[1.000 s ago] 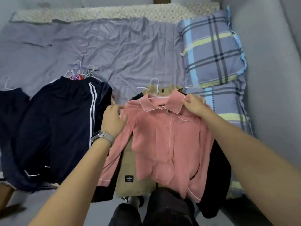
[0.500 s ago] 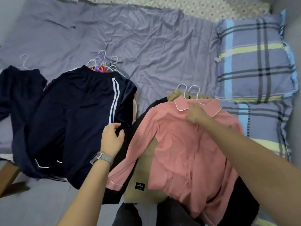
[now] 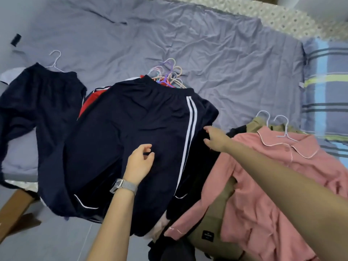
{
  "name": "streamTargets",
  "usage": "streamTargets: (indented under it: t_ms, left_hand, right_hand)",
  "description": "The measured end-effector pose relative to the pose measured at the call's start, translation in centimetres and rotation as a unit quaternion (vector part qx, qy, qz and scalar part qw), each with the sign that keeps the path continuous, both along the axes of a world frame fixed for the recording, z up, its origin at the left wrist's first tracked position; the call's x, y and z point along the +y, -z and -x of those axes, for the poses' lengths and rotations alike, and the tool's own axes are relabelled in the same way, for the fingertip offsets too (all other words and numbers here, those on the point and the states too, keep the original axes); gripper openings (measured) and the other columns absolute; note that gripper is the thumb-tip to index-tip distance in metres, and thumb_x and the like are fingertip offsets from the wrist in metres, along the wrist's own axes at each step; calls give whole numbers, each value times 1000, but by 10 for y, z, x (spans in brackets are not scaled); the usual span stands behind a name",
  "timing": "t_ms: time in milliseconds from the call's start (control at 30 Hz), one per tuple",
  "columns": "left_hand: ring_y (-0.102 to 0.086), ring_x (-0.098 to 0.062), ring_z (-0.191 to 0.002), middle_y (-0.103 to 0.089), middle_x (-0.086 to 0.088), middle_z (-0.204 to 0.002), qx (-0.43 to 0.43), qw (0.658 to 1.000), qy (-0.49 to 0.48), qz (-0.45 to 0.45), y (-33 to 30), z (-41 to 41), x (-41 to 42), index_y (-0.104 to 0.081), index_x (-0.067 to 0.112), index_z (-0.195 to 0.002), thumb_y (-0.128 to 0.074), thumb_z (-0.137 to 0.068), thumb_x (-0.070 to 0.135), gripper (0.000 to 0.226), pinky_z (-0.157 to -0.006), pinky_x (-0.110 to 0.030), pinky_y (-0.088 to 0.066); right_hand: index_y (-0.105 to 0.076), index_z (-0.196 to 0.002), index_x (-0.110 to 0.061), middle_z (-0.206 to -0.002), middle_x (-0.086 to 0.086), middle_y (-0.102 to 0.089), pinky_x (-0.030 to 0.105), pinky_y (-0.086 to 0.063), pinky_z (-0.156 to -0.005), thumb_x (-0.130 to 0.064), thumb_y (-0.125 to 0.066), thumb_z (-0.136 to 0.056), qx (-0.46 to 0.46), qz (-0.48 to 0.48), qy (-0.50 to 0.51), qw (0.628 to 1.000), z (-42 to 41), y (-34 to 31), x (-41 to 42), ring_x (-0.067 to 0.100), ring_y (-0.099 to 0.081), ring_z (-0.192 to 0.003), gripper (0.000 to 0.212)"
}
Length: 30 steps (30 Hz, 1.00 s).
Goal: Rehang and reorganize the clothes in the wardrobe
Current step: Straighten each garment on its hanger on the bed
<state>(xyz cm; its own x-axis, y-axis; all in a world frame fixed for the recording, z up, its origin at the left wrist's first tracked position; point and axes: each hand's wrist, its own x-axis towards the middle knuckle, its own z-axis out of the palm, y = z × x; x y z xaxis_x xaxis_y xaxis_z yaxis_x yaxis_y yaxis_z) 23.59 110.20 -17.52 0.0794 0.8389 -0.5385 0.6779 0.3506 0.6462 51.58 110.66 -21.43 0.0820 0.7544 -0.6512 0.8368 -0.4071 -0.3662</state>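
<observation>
A bed (image 3: 207,44) with a wrinkly purple-grey sheet holds three piles of clothes. A checked pillow (image 3: 327,91) lies at the right end of the bed.

In the middle lie dark blue shorts (image 3: 135,132) with two white stripes down one side. They rest on top of a pile, and a bunch of coloured hangers (image 3: 167,74) pokes out just above the waistband. A bit of red cloth (image 3: 88,102) peeks out on the left side of this pile. Further left, another dark blue garment (image 3: 37,102) lies flat with one white hanger hook (image 3: 55,59) at its top. On the right, a pink shirt (image 3: 267,181) with thin white trim lies on a tan garment (image 3: 212,228), with two white hooks (image 3: 273,119) showing above its collar.

The left hand (image 3: 139,162) is over the middle of the striped shorts, wearing a silver watch (image 3: 123,186). Its grip is loose, with fingers softly curled and holding nothing. The right hand (image 3: 214,139) reaches across to the right edge of the shorts. Its fingers and thumb are spread apart, touching the dark cloth there but not pinching it.
</observation>
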Motion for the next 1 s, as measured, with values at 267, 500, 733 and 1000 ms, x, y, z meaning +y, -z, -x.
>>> streamTargets:
  t_ms: [267,500,733,1000]
  left_hand:
    - [-57,-2,-98,-56,9,-123,-9,999,-38,2,23,74,34,-48,24,-134,-53,-94,22,40,-75,-11,-40]
    - [-55,0,-95,-58,6,-123,-7,997,-71,21,46,88,31,-49,21,-133,-53,-94,18,39,-72,-7,-39]
    - [-58,-4,-98,-61,5,-118,-21,997,-74,-30,36,54,59,-55,21,-125,-54,-93,15,33,-75,-11,-41]
    - [-60,-3,-91,-63,7,-109,-56,992,-53,-101,30,14,87,-58,22,-117,-53,-91,10,30,-71,0,-40]
  right_hand:
    - [-15,-145,5,-146,20,-32,40,-27,-112,-27,-77,-75,-108,-40,95,989,40,40,134,38,-30,-134,99]
    - [-43,-132,-8,-132,9,-55,41,-35,-102,-65,-64,-74,-79,-97,307,943,67,57,143,31,-46,-127,83]
    - [-41,-132,-9,-132,16,-43,41,-43,-94,-46,-60,-88,-6,-26,217,976,90,63,112,34,-48,-119,61]
    - [-44,-117,-3,-117,17,-57,35,-43,-75,-16,-59,-88,-32,-6,134,990,71,57,119,34,-56,-105,35]
